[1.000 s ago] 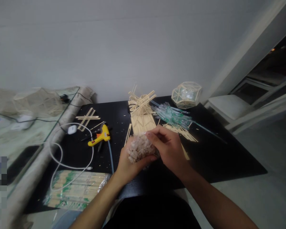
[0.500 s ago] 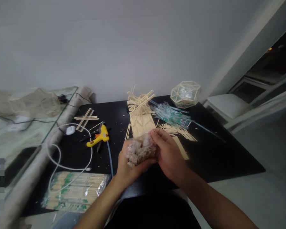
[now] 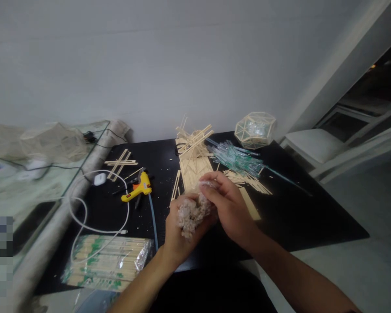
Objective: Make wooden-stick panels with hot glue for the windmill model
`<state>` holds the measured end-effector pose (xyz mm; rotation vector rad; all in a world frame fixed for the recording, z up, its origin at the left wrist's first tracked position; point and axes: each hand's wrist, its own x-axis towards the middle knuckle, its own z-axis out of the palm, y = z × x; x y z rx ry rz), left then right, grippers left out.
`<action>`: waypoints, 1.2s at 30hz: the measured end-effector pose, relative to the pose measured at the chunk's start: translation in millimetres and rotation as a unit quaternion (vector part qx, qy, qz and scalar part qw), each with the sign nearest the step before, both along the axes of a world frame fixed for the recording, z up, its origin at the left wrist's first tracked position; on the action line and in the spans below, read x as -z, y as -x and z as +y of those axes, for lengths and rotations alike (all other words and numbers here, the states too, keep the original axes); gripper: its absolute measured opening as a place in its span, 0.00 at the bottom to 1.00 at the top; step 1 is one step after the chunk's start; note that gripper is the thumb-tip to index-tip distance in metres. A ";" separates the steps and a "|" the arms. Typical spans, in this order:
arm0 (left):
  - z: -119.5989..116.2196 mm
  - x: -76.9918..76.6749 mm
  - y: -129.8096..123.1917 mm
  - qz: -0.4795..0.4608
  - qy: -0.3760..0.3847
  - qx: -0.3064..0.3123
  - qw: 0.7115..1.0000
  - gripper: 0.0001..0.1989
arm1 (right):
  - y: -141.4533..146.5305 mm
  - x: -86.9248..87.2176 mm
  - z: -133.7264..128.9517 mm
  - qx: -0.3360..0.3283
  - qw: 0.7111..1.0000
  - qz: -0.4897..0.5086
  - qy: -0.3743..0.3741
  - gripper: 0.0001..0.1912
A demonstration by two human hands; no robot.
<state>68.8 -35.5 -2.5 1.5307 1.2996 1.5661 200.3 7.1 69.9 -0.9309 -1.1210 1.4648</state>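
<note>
A small clear plastic bag of pale, lumpy bits is held over the near side of the black table. My left hand is wrapped round its body from the left and below. At the bag's upper right end, my right hand is closed on the gathered plastic, between thumb and fingers. What the bits are I cannot make out. Just beyond the hands lies a board of pale wooden sticks, with loose sticks piled on its far end.
A yellow glue gun, a white cable and packaged sticks lie to the left. Crumpled wrappers, loose sticks and a faceted stick frame are to the right. The black table stands against a wall.
The bag has tilted and bunched up in my left hand, its lumps now bulging toward me. My right hand has shifted its hold on the plastic. The view has moved slightly.
</note>
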 end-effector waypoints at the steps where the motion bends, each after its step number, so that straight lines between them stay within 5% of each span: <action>1: -0.5 0.9 -0.8 0.003 -0.011 -0.006 1.000 0.25 | 1.6 1.7 -0.1 0.003 0.999 0.023 0.025 0.11; 9: 1.1 2.7 -3.5 0.064 -0.026 -0.084 0.994 0.19 | -1.1 7.3 11.1 0.052 0.988 0.100 0.104 0.20; 17: -2.0 -2.9 1.1 0.001 0.026 -0.054 0.998 0.30 | 0.6 11.3 -0.6 0.016 0.999 -0.012 -0.028 0.10; 22: -3.7 -6.9 3.8 0.002 0.026 -0.069 0.997 0.24 | -0.7 12.3 0.6 0.062 0.989 -0.082 -0.105 0.07; 25: -1.9 -12.9 9.1 -0.013 0.036 -0.050 0.998 0.23 | -5.2 12.5 2.3 0.026 0.987 -0.109 -0.117 0.07; 31: 3.4 -23.6 21.5 -0.003 0.046 -0.006 0.999 0.13 | -15.3 17.8 5.4 -0.020 0.990 -0.129 -0.045 0.11; 36: 3.8 -24.1 16.9 -0.032 0.075 -0.016 0.997 0.16 | -6.3 26.5 5.1 -0.053 0.991 0.061 0.110 0.18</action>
